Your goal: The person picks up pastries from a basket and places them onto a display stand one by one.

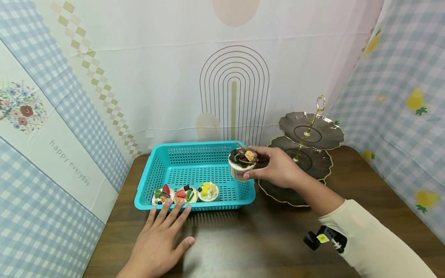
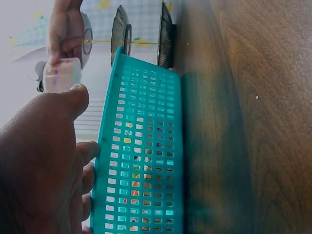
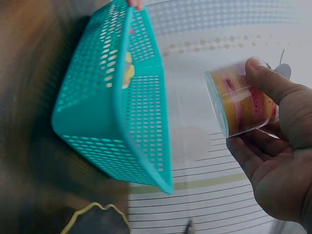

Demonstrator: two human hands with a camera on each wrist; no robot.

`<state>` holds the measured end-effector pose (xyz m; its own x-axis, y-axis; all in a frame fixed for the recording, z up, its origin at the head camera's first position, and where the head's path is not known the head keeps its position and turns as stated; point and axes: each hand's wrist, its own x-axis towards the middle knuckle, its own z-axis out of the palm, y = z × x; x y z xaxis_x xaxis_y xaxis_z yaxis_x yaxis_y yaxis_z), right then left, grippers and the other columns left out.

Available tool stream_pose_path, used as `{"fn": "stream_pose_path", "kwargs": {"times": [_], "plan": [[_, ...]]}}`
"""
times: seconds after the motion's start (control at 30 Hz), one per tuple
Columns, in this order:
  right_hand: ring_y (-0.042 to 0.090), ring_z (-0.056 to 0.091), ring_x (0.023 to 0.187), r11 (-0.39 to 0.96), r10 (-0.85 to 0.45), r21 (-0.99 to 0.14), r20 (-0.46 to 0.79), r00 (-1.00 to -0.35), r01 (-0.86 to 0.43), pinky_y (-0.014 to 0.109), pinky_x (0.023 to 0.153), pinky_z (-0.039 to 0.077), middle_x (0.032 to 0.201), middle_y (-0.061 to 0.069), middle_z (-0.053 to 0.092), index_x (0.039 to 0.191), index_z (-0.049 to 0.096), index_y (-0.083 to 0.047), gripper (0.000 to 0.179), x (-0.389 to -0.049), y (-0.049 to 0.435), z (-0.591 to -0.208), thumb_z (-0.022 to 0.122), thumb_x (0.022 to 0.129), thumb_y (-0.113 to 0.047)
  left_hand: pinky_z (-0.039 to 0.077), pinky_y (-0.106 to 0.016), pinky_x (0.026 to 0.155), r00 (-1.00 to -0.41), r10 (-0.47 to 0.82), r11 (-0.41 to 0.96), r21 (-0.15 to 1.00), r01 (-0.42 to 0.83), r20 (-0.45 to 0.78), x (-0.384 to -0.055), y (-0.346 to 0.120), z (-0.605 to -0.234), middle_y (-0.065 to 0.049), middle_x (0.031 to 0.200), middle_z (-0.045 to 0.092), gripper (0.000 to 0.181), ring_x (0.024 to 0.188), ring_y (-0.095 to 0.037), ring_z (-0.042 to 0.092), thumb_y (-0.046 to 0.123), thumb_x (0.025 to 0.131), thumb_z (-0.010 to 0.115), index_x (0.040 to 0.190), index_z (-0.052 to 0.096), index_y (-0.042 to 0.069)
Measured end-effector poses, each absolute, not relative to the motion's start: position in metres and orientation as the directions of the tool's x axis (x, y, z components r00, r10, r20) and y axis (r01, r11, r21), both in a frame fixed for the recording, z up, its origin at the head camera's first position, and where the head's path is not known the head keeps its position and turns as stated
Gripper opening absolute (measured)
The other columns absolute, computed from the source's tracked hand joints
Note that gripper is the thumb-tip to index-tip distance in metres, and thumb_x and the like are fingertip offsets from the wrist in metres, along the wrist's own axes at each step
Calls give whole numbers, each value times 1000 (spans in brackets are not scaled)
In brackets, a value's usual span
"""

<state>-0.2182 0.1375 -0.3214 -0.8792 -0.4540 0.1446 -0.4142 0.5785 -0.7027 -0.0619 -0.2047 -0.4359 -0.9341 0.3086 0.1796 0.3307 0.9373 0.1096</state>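
— What does the room look like on your feed?
— I see a pale printed cloth (image 1: 156, 88) behind a dark wooden counter (image 1: 236, 243). A turquoise basket (image 1: 222, 205) stands there, with a tiered stand (image 1: 326, 133) to its right.
— And the hands?
— I have the right hand (image 1: 276, 166) pinching a clear dessert cup (image 1: 238, 171) by its sides, thumb against fingers, up above the basket's right end.
— Why the sides?
— I'd say that spares the dark topping (image 1: 240, 154); the cup is roughly upright, which should keep its layers tidy.
— The left?
— The left hand (image 1: 156, 241) grasps nothing. Its fingers are spread and nearly straight, tips at the front rim, probably steadying the basket; I can't tell how hard they press.
— Anything inside?
— Three fruit-topped cups (image 1: 186, 194) in a row along the front wall, perhaps so they prop one another.
— Arm pose?
— The right forearm (image 1: 318, 195) reaches in from my lower right out of a cream sleeve (image 1: 375, 235); the left hand lies low, its back upward.
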Motion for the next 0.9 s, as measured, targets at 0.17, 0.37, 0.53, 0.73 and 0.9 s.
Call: {"fn": "stream_pose_path", "kwargs": {"times": [0.17,0.37,0.53,0.73,0.9], "plan": [[23,68,108,581,-405,-719,151,-902,-381,42,85,58,124,10,70,148,56,-10,82,-213,152,-305,92,78,-32,10,-64,120,-932,314,937,101,336,183,-61,-205,-436,1,168,25,73,155,-31,15,63,100,52,161,35,26],[24,69,111,568,-371,-741,157,-915,-358,36,86,59,124,13,70,148,54,-6,81,-206,171,-287,90,81,-33,12,-63,120,-928,314,935,102,339,199,-60,-206,-438,1,168,25,73,155,-32,16,63,100,53,161,35,27],[23,69,110,529,-361,-773,169,-917,-351,22,81,57,125,14,70,148,54,-4,79,-204,184,-277,89,82,-30,11,-62,121,-932,309,937,106,332,189,-60,-206,-439,1,168,25,73,155,-31,16,64,100,51,161,35,27],[14,70,103,586,-270,-750,177,-947,-307,19,77,55,119,13,73,144,59,-7,76,-204,200,-267,89,81,-38,10,-62,121,-929,320,934,103,342,188,-61,-206,-438,2,168,23,74,155,-31,14,64,100,51,162,34,27],[2,68,92,631,-202,-714,227,-953,-304,17,71,54,116,16,73,139,63,-4,70,-208,211,-261,89,82,-35,9,-63,121,-930,322,934,100,343,180,-62,-206,-438,3,168,22,74,155,-31,14,64,100,51,162,33,27]]}}
